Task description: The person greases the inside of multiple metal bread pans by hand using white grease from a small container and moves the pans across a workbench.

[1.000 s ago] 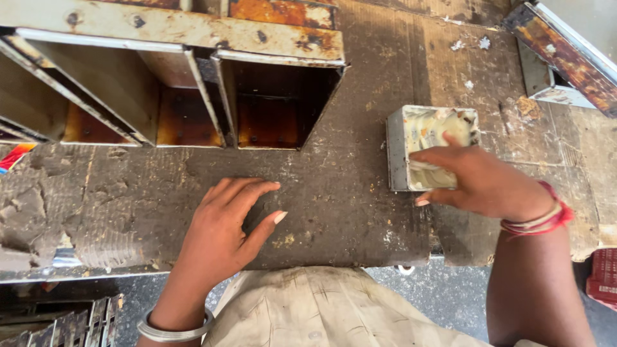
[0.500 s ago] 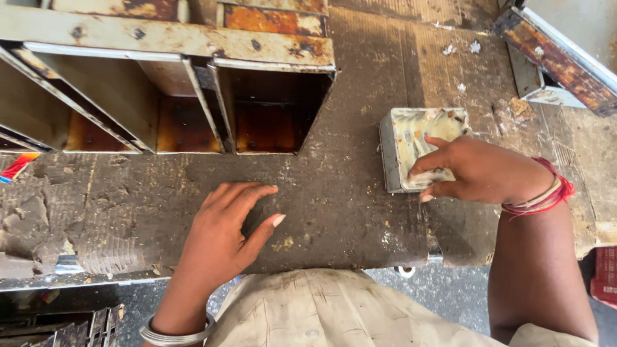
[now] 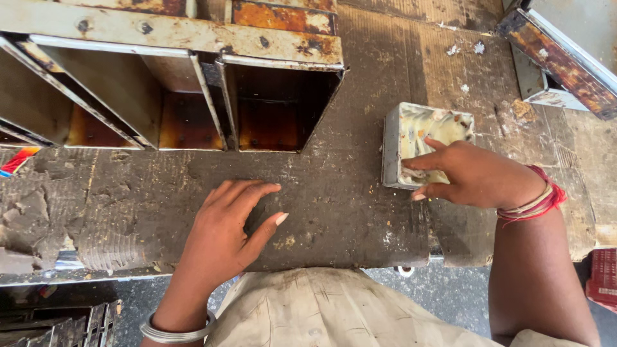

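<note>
The small square tin [image 3: 411,142] is sitting on the worn cardboard-covered bench [image 3: 360,212], just right of the 2 rusty open moulds [image 3: 193,96]. It is holding a pale, greasy paste, smeared up its dented walls. My right hand [image 3: 472,177] is dipping 2 loosely spread fingers into it, thumb hooking the near rim. I am judging the light tin could slide or tip under that push. My left hand [image 3: 225,234] is lying flat, fingers together, gripping nothing.

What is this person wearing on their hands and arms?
Both hands are bare, with no gloves or sleeves in view. The left hand has a plain silvery metal bangle at the wrist. The right hand has red and pale thread bands around the wrist.
</note>
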